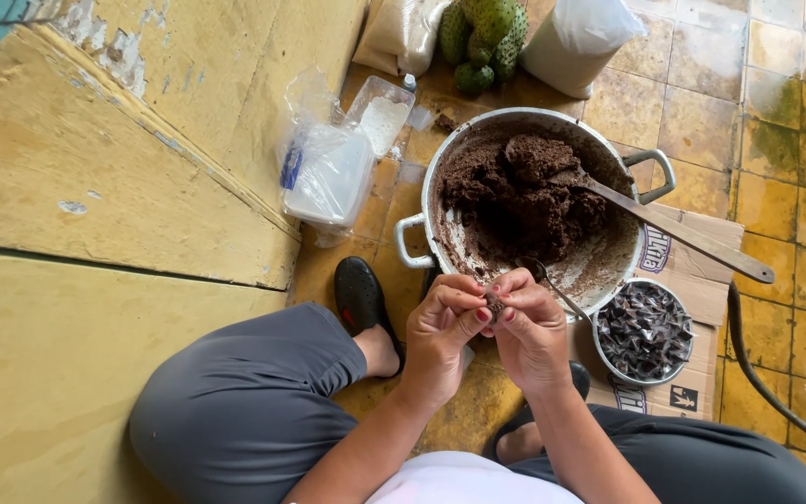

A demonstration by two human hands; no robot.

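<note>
Head view looks straight down on a seated person whose left hand [440,327] and right hand [526,327] meet at the lower centre of the frame, fingertips pinched together around a small dark wrapped piece [494,304]; both hands are closed on it, and a thin metal spoon [552,287] sticks out from the right hand toward the pot. Just above the hands stands a large round aluminium pot with two handles [409,245], holding a heap of dark brown paste [520,191] with a long wooden spoon [692,238] resting in it. As a judgement, the work is well under way but far from finished: the lower inside wall of the pot is scraped nearly bare, yet a big mound of paste remains, while a small round metal bowl [599,359] at the right centre is already filled with shiny dark wrapped pieces [644,329]. That bowl and the pot sit on a flattened brown cardboard sheet [701,387]. The floor [795,121] is of worn yellow tiles, stained green in places at the upper right. A yellow painted step with chipped paint [95,187] fills the left half of the frame. Clear plastic bags and tubs [328,173] lie at the upper centre-left, and green knobbly fruits [487,37] rest between white sacks [580,37] at the top. A dark hose [757,373] curves along the lower right.
</note>
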